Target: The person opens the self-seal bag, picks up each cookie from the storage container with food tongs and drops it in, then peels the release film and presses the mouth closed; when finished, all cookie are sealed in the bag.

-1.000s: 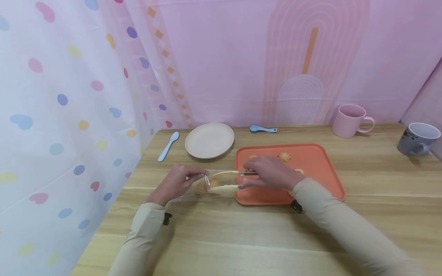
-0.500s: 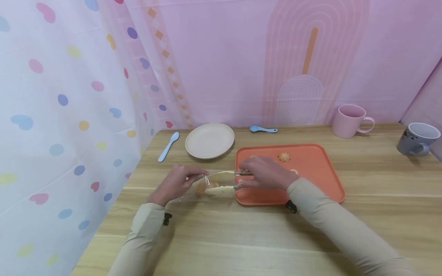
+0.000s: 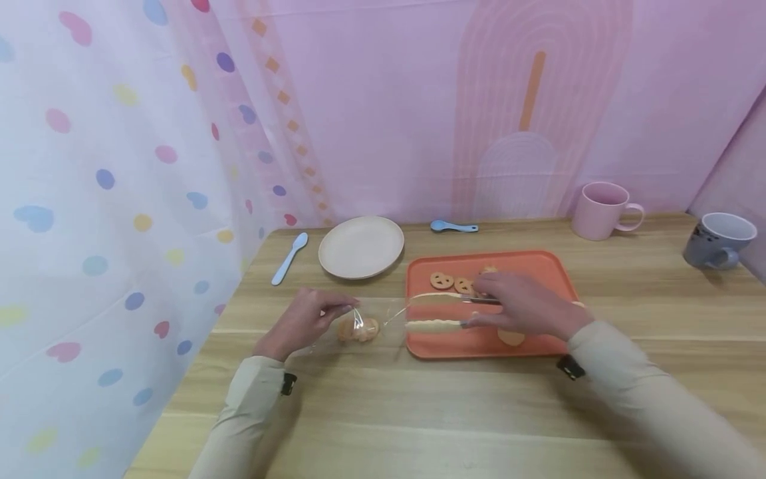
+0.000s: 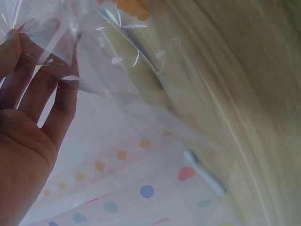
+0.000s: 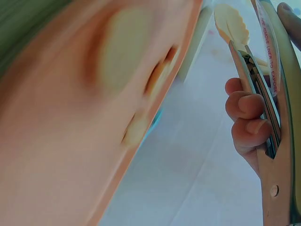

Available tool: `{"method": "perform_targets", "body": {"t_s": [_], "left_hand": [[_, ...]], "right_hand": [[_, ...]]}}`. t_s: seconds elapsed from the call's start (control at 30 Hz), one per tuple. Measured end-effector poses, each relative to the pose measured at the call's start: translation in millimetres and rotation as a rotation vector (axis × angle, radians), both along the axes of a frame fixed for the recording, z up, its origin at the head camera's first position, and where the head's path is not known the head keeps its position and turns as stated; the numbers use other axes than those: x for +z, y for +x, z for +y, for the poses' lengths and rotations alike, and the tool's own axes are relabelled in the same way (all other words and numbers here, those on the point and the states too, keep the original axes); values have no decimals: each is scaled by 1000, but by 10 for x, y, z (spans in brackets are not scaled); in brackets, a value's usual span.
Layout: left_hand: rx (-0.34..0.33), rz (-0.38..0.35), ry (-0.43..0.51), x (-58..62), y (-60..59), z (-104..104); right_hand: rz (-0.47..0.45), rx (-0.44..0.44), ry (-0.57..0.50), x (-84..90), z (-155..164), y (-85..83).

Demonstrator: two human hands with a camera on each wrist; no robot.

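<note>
In the head view my left hand [image 3: 302, 324] pinches the edge of a clear plastic bag [image 4: 136, 101] between thumb and fingers. Several round, light-brown cookies [image 3: 359, 330] lie inside the bag on the table. My right hand [image 3: 529, 306] grips metal tongs [image 3: 435, 326] with cream, scalloped tips. The tongs' arms stand apart over the left of an orange tray [image 3: 443, 347], and I see nothing between the tips. Pretzel-shaped cookies [image 3: 441, 281] and a pale round cookie [image 3: 511, 338] lie on the tray. My right hand hides part of the tray.
Behind the bag are a cream plate [image 3: 362, 247] and a light-blue spoon [image 3: 290, 258]. A blue measuring spoon [image 3: 453, 227] lies behind the tray. A pink mug [image 3: 601, 211] and a grey mug [image 3: 718, 241] stand at the right.
My right hand has drawn the tongs rightward, away from the bag's mouth and over the tray, uncovering the pretzel-shaped cookies. My left hand stays at the bag.
</note>
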State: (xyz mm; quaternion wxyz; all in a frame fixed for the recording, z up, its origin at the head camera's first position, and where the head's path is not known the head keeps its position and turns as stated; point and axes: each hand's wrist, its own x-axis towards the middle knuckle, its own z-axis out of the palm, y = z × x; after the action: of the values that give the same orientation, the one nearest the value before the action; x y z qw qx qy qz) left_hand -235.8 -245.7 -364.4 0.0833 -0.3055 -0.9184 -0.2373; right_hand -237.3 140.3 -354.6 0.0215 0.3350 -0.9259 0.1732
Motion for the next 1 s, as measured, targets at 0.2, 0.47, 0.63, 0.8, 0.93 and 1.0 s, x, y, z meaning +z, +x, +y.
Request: {"method": "perform_targets", "body": {"t_s": [0.2, 0.47, 0.63, 0.8, 0.93, 1.0], "left_hand": [[-2, 11, -14, -30, -12, 5], [-21, 20, -3, -41, -25, -13], [-4, 20, -4, -14, -24, -38], [-8, 42, -17, -15, -15, -46], [-25, 44, -18, -20, -14, -50], [-30, 41, -12, -15, -12, -54]], "right_hand": [[77, -25, -37, -27, 561, 195], [204, -80, 17, -41, 1158, 451], [250, -61, 3, -71, 1318, 454], [262, -7, 6, -81, 1373, 391], [235, -17, 16, -68, 1386, 365], [223, -25, 20, -63, 1373, 359]]}}
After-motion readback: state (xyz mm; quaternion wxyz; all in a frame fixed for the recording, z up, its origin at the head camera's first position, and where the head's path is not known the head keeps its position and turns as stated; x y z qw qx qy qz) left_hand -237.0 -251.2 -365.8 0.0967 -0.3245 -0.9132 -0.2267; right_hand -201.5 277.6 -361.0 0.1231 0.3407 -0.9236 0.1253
